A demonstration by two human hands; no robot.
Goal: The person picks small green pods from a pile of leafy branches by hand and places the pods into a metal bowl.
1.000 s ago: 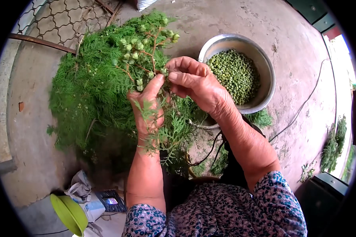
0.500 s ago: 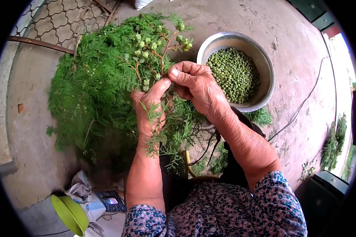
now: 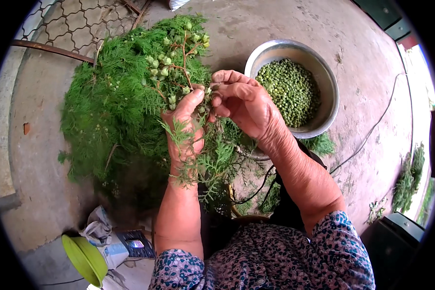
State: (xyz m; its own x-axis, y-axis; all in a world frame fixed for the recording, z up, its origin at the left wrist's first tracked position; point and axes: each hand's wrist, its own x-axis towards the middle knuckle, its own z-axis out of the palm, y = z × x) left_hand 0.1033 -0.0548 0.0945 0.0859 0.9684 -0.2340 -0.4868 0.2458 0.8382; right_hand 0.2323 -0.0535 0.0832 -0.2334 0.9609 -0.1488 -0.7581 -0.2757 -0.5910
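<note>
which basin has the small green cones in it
The metal basin at upper right: small green cones lie in it, while none can be seen in the lime-green basin at lower left.

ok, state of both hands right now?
Left hand: closed on the cone-bearing sprig.
Right hand: partly curled beside it; can't tell if it's holding anything.

Can read no word, number or sign anywhere. At lower left, near the lime-green basin (image 3: pixel 84 259), can find only a dark panel (image 3: pixel 141 251) with a bright patch, too small to decipher; on the dark box (image 3: pixel 394 237) at lower right, only a tiny pale spot, unreadable.
</note>
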